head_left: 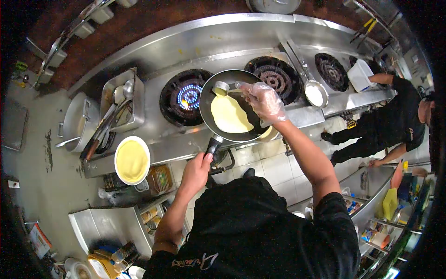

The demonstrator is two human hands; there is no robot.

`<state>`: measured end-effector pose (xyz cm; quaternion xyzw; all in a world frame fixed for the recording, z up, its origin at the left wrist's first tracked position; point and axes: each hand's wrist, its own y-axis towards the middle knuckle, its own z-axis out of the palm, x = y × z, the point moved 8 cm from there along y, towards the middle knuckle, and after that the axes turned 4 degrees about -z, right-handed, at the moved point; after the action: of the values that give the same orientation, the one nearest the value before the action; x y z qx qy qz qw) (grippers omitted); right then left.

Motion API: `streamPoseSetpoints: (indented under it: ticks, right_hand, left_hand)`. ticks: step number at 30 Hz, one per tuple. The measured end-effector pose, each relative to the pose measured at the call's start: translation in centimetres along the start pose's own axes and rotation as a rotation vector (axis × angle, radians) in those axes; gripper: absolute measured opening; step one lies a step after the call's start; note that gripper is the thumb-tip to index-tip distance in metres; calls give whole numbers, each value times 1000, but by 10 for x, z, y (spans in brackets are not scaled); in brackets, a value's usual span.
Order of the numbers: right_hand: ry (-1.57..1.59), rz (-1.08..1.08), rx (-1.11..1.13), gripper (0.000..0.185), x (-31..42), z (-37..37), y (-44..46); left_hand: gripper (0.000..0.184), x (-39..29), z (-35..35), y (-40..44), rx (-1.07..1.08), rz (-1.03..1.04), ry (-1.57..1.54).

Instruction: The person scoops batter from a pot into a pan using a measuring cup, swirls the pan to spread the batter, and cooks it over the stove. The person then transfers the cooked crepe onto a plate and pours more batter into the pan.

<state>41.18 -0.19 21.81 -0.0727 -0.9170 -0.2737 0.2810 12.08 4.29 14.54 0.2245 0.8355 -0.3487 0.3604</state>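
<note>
My left hand (pixel 195 174) is closed round the black handle of a frying pan (pixel 251 118), which is held over the front of the stove. Pale yellow batter (pixel 228 115) covers the left and middle part of the pan's dark base. In a clear plastic glove, my right hand (pixel 265 101) grips the handle of a small metal measuring cup (pixel 220 87). The cup is tilted above the batter, near the pan's upper left wall. A white bowl (pixel 133 160) of similar yellow batter stands at the stove's front left edge.
Left of the pan, a burner (pixel 188 96) burns with a blue flame. A metal container (pixel 121 100) of utensils and a large pot (pixel 80 122) stand further left. To the right are a small saucepan (pixel 316 94) with white contents and a co-worker (pixel 390 116) holding a white container (pixel 361 76).
</note>
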Motion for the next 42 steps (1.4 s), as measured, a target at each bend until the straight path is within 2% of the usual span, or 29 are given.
streamPoseSetpoints:
  ticks: [11,14,20,26,32,35,42]
  right_hand:
    - [-65,-265,-59,38,47,-25,6]
    - [-83,-206,0,48,45,-25,4]
    - [-47,-221,3,50,50,-34,1]
    - [-126,-411,-96,54,56,-45,-4]
    - [-199,-333,14,53,61,-47,-3]
    - [-262,-397,-54,54,61,-49,-5]
    - [-266,-370,-62,52,62,-53,0]
  left_hand:
    - [44,1,-17,0,-138,82,116]
    - [42,-7,-23,-2,-125,37,160]
    - [43,-13,-33,-4,-134,37,157]
    - [44,-16,-46,3,-146,58,170]
    - [43,-8,-53,15,-30,-10,28]
    - [44,10,-50,24,30,-76,-67]
    - [49,13,-45,19,128,-164,-256]
